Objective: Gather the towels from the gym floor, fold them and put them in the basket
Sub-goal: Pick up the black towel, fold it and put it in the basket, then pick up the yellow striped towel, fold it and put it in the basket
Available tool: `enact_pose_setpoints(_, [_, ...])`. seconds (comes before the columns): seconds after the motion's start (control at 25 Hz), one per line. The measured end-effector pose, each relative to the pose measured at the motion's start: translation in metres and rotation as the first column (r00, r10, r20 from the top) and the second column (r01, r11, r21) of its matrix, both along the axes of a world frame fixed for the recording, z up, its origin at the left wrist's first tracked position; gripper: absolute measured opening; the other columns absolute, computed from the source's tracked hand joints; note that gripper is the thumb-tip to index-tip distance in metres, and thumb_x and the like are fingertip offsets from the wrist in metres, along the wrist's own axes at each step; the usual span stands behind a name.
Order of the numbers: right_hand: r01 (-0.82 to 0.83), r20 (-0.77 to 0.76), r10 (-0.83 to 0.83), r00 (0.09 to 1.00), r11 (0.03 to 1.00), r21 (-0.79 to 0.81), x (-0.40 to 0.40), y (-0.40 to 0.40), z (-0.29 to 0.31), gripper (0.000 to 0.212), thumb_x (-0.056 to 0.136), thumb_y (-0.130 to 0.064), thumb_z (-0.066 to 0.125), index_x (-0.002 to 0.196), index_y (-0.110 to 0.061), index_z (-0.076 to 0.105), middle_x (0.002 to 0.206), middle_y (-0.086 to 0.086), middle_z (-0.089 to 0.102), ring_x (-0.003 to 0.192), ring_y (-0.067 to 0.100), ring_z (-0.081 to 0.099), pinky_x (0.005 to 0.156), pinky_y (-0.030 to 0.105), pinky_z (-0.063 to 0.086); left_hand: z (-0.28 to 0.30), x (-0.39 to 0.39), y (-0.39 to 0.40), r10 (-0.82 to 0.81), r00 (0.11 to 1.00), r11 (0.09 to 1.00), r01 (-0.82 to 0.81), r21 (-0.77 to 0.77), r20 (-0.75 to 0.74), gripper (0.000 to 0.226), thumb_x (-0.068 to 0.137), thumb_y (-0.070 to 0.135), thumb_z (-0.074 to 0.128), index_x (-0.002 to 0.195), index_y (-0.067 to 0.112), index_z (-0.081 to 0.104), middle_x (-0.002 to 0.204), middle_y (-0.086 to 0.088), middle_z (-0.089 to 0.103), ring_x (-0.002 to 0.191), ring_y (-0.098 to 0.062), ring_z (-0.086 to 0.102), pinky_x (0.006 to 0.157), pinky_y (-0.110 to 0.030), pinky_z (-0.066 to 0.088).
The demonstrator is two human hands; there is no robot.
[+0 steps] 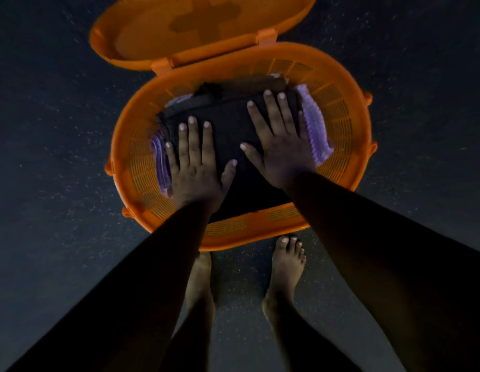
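Left hand [197, 167] and right hand [280, 146] both flat, fingers straight and spread, palms pressing on a folded dark towel [233, 135]. No grip closed round anything; neither hand holds the cloth. Dark towel lies inside the orange basket [348, 124], directly under both palms. Purple towel [315, 130] beneath it, showing just outboard of the right hand and again outboard of the left. Basket lid [158, 30] hinged open beyond the fingertips. Basket stands on dark speckled floor [45, 157]; bare feet [288, 264] behind the wrists.
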State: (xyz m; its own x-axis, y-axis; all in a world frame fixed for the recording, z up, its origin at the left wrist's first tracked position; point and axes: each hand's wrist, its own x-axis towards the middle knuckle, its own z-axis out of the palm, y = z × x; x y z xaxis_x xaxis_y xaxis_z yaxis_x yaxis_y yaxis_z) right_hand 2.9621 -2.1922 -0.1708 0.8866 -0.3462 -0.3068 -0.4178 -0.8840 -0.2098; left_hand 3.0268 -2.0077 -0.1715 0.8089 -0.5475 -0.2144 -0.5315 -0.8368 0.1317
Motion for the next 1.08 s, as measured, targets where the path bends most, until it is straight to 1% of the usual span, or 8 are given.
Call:
enact_pose_setpoints(0.08, [0.021, -0.050, -0.018, 0.999, 0.999, 0.043, 0.006, 0.000, 0.020, 0.076, 0.096, -0.068, 0.032, 0.161, -0.033, 0.014, 0.170, 0.002, 0.004, 0.157, 0.025, 0.003, 0.122, 0.060, 0.013, 0.026, 0.009, -0.001, -0.021, 0.997, 0.999, 0.024, 0.044, -0.075, 0.084, 0.100, 0.066, 0.031, 0.163, 0.015, 0.011, 0.171, -0.011, 0.006, 0.158, -0.028, 0.004, 0.126, -0.055, 0.007])
enact_pose_setpoints(0.24, [0.115, -0.256, -0.065, 0.965, 0.976, 0.184, -0.003, -0.002, 0.096, 0.079, 0.097, -0.066, 0.037, 0.162, -0.030, 0.012, 0.171, 0.004, 0.001, 0.157, 0.026, 0.000, 0.123, 0.055, 0.004, 0.104, 0.030, -0.005, -0.048, 0.930, 0.980, 0.114, 0.162, -0.363, 0.095, 0.092, 0.074, 0.034, 0.163, 0.019, 0.003, 0.171, -0.005, -0.002, 0.158, -0.023, -0.001, 0.127, -0.050, 0.003])
enact_pose_setpoints(0.44, [0.409, -0.463, -0.243, 0.852, 0.861, 0.301, -0.067, 0.008, 0.280, 0.080, 0.099, -0.066, 0.035, 0.162, -0.029, 0.004, 0.170, 0.001, -0.004, 0.157, 0.022, -0.001, 0.123, 0.056, 0.009, 0.287, 0.015, -0.017, -0.107, 0.858, 0.955, 0.229, 0.187, -0.502, 0.104, 0.085, 0.082, 0.037, 0.162, 0.016, 0.015, 0.170, -0.012, 0.011, 0.157, -0.030, 0.012, 0.124, -0.050, 0.018])
enact_pose_setpoints(0.56, [0.587, -0.487, -0.403, 0.775, 0.745, 0.316, -0.121, 0.025, 0.394, 0.078, 0.099, -0.064, 0.036, 0.162, -0.029, 0.006, 0.171, 0.002, 0.001, 0.157, 0.024, 0.003, 0.122, 0.057, 0.010, 0.396, -0.014, -0.025, -0.170, 0.807, 0.934, 0.315, 0.169, -0.566, 0.115, 0.071, 0.088, 0.022, 0.161, 0.016, 0.019, 0.169, -0.012, 0.015, 0.156, -0.030, 0.016, 0.122, -0.048, 0.023])
enact_pose_setpoints(0.64, [0.694, -0.481, -0.527, 0.701, 0.657, 0.293, -0.161, 0.042, 0.464, 0.078, 0.099, -0.064, 0.035, 0.162, -0.029, 0.007, 0.171, 0.002, 0.003, 0.157, 0.023, 0.004, 0.123, 0.058, 0.010, 0.462, -0.037, -0.029, -0.293, 0.757, 0.882, 0.449, 0.140, -0.584, 0.110, 0.079, 0.086, 0.032, 0.162, 0.017, 0.016, 0.170, -0.011, 0.008, 0.157, -0.029, 0.010, 0.123, -0.048, 0.019])
enact_pose_setpoints(0.72, [0.787, -0.455, -0.646, 0.612, 0.552, 0.276, -0.199, 0.066, 0.523, 0.079, 0.098, -0.067, 0.034, 0.162, -0.029, 0.007, 0.171, 0.002, 0.003, 0.157, 0.023, 0.003, 0.123, 0.058, 0.010, 0.515, -0.063, -0.032, -0.448, 0.680, 0.799, 0.596, 0.081, -0.580, 0.100, 0.089, 0.077, 0.045, 0.163, 0.017, 0.013, 0.171, -0.009, 0.002, 0.157, -0.028, 0.005, 0.125, -0.049, 0.013])
enact_pose_setpoints(0.84, [0.901, -0.370, -0.825, 0.426, 0.353, 0.252, -0.249, 0.111, 0.590, 0.080, 0.097, -0.070, 0.033, 0.162, -0.028, 0.011, 0.170, 0.003, 0.006, 0.157, 0.023, 0.005, 0.123, 0.058, 0.011, 0.576, -0.102, -0.034, -0.618, 0.548, 0.645, 0.763, 0.036, -0.564, 0.100, 0.090, 0.076, 0.045, 0.163, 0.020, 0.007, 0.171, -0.006, -0.002, 0.158, -0.025, 0.001, 0.126, -0.048, 0.008])
enact_pose_setpoints(1.08, [0.971, -0.173, -0.985, 0.021, -0.022, 0.239, -0.369, 0.216, 0.684, 0.081, 0.096, -0.071, 0.034, 0.161, -0.026, 0.016, 0.170, 0.003, 0.010, 0.156, 0.024, 0.009, 0.121, 0.060, 0.016, 0.684, -0.218, -0.028, -0.885, 0.187, 0.191, 0.981, 0.032, -0.426, 0.101, 0.091, 0.077, 0.041, 0.163, 0.018, 0.003, 0.171, -0.008, -0.005, 0.158, -0.024, 0.000, 0.126, -0.047, 0.007])
